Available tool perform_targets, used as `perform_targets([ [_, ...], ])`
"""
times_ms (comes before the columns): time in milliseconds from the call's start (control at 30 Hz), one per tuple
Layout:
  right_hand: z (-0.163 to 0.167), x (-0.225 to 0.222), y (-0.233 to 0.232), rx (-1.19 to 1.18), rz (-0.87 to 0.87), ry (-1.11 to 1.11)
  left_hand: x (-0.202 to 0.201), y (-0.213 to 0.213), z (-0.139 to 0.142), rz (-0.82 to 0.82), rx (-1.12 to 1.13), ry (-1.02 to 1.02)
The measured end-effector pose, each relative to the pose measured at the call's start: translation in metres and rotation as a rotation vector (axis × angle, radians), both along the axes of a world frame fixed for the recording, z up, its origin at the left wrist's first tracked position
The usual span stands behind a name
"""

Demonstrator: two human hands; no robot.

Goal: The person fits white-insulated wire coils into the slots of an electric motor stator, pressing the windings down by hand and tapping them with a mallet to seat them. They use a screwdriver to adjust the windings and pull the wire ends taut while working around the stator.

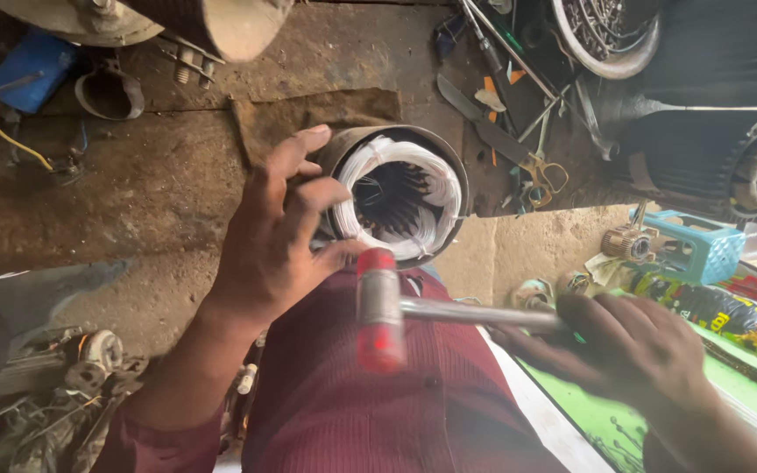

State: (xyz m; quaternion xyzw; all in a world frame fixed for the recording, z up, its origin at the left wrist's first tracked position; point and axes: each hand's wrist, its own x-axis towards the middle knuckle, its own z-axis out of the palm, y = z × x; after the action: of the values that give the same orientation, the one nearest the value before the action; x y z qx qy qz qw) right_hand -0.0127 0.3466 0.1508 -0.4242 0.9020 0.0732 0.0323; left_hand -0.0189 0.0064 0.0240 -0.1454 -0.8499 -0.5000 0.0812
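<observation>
On the left of the grimy floor, a blue container (35,58) and a metal ring (109,95) lie near the top edge. At centre, the left hand (275,236) wraps its fingers around the rim of a motor stator (400,194) with white windings. Just below it hangs a red-faced mallet (379,308), its metal handle clenched in the right hand (633,350).

Upper left of the frame: a blue container (35,63) and a yellow wire (12,138) on the dirt floor (159,184). Upper centre right: yellow-handled scissors (543,178) among scattered hand tools. Right edge: a dark ribbed motor housing (703,158), with a light-blue plastic crate (703,250) just below. Lower left: a heap of metal scrap parts (54,377).
</observation>
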Motion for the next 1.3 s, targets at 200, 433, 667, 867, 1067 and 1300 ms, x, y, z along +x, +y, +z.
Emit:
perform_targets([
  [200, -0.026, 0.002, 0.007, 0.055, 0.069, 0.259, 0.0, 0.0, 0.0, -0.058, -0.121, 0.064],
  [433, -0.027, -0.024, -0.009, 0.284, 0.049, 0.327, 0.003, 0.0, 0.002, -0.06, -0.125, 0.082],
  [667, -0.068, -0.003, 0.036, -0.252, 0.05, 0.2, 0.006, -0.001, -0.003, -0.06, -0.095, 0.065],
  [867, -0.075, -0.019, 0.045, -0.333, 0.11, 0.236, 0.008, 0.0, -0.002, -0.036, -0.099, 0.085],
  [1067, -0.057, -0.019, 0.025, -0.058, 0.085, 0.276, 0.009, 0.002, -0.002, -0.044, -0.101, 0.087],
  [1300, -0.056, 0.005, 0.026, -0.14, 0.138, 0.269, 0.012, 0.002, -0.007, -0.027, -0.068, 0.038],
])
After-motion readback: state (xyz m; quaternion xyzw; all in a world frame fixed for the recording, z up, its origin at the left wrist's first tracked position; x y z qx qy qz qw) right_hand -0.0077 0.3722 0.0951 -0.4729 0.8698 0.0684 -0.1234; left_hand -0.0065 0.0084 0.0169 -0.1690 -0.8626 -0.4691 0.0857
